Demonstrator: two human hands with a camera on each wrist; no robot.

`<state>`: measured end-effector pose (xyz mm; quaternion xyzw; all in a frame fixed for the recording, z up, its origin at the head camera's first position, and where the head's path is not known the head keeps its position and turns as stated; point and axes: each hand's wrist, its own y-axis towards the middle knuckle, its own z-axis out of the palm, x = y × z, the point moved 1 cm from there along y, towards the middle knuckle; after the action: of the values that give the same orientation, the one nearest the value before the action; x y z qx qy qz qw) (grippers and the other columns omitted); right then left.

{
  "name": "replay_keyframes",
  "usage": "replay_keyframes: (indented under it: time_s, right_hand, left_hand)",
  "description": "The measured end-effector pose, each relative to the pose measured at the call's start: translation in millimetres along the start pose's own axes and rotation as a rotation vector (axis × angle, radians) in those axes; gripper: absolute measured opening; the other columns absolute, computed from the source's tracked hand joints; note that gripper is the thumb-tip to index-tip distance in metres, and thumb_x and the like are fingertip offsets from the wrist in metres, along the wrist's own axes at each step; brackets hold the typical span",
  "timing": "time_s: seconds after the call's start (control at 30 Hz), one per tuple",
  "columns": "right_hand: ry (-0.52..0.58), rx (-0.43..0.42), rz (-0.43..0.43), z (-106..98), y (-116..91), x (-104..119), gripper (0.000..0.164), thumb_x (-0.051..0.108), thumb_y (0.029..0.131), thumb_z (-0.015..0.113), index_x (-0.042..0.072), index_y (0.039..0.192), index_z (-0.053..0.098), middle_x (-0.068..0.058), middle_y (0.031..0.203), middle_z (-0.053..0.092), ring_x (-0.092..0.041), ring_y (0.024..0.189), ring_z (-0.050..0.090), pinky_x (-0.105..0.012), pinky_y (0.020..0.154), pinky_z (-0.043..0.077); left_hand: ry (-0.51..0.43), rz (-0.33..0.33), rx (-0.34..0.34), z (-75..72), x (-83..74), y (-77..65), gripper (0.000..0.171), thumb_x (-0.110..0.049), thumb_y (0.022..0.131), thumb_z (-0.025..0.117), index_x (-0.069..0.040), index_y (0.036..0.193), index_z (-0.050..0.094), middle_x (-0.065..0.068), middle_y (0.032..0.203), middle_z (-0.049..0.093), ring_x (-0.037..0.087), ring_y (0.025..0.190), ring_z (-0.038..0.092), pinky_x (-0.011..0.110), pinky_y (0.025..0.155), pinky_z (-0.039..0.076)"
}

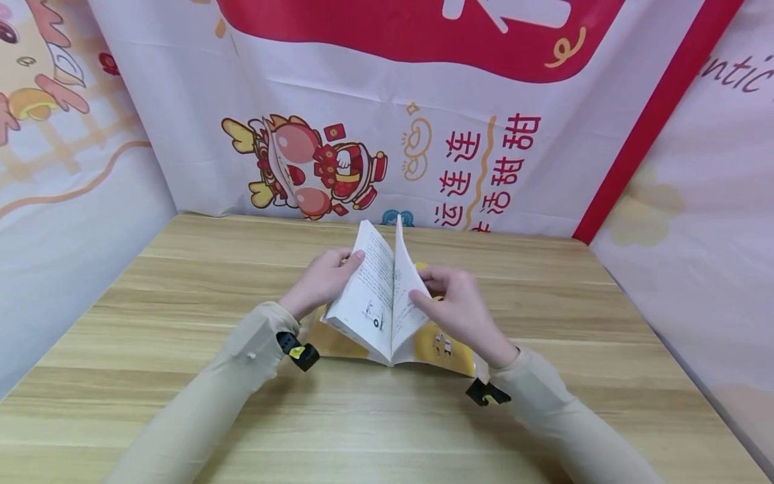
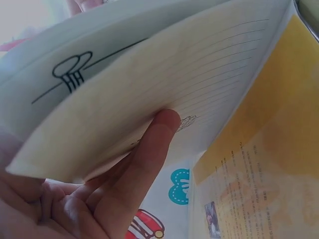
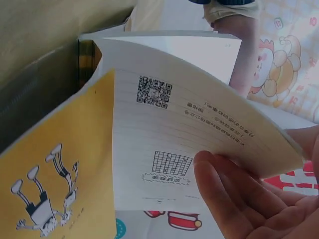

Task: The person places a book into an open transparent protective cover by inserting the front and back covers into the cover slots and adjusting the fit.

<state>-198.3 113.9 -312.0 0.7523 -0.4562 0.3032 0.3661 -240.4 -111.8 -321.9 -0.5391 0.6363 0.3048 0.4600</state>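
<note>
A paperback book (image 1: 371, 289) stands partly opened over the table, its pages fanned upward from the spine. With thumb in front and fingers behind, my left hand (image 1: 323, 277) grips the left block of pages. My right hand (image 1: 456, 302) pinches the right-hand pages near their outer edge. The yellow cover (image 1: 447, 346) spreads flat beneath on both sides. In the left wrist view, a finger of the left hand (image 2: 134, 179) presses a lined page (image 2: 209, 64). The right wrist view has a QR code (image 3: 154, 92) on the page above the right hand's fingertips.
The wooden table (image 1: 375, 430) extends around the book. Behind it hangs a white and red printed cloth (image 1: 199, 134) with a cartoon figure (image 1: 314, 165). Printed cloths also hang at the left and right sides. Black wrist straps (image 1: 297, 349) sit on both sleeves.
</note>
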Motion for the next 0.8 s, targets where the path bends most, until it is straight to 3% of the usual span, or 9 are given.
replay_keyframes:
  time_s: [0.37, 0.6, 0.8]
  right_hand:
    - [0.008, 0.098, -0.034, 8, -4, -2, 0.017, 0.02, 0.091, 0.062, 0.011, 0.103, 0.071, 0.001, 0.096, 0.066, -0.016, 0.077, 0.061, -0.028, 0.064, 0.053]
    - [0.02, 0.137, -0.083, 15, -6, -3, 0.019, 0.023, 0.095, 0.057, 0.01, 0.094, 0.071, 0.001, 0.091, 0.065, -0.018, 0.075, 0.056, -0.026, 0.052, 0.048]
    - [-0.055, 0.168, -0.103, 27, -9, -3, 0.028, 0.031, 0.096, 0.056, 0.009, 0.109, 0.067, 0.003, 0.097, 0.064, -0.01, 0.085, 0.061, -0.023, 0.07, 0.052]
  left_hand:
    - [0.05, 0.01, -0.016, 1.1, -7.7, -4.3, 0.06, -0.057, 0.098, 0.035, -0.013, 0.135, 0.051, 0.005, 0.095, 0.067, 0.02, 0.074, 0.068, 0.034, 0.063, 0.054]
    - [0.122, 0.029, -0.026, 8.6, -19.2, -14.9, 0.064, -0.067, 0.093, 0.037, -0.014, 0.123, 0.058, 0.003, 0.087, 0.067, 0.018, 0.068, 0.067, 0.032, 0.059, 0.054]
    - [0.135, 0.02, -0.035, 9.5, -19.2, -17.9, 0.056, -0.063, 0.092, 0.044, -0.014, 0.114, 0.061, 0.003, 0.081, 0.068, 0.018, 0.065, 0.067, 0.032, 0.056, 0.054]
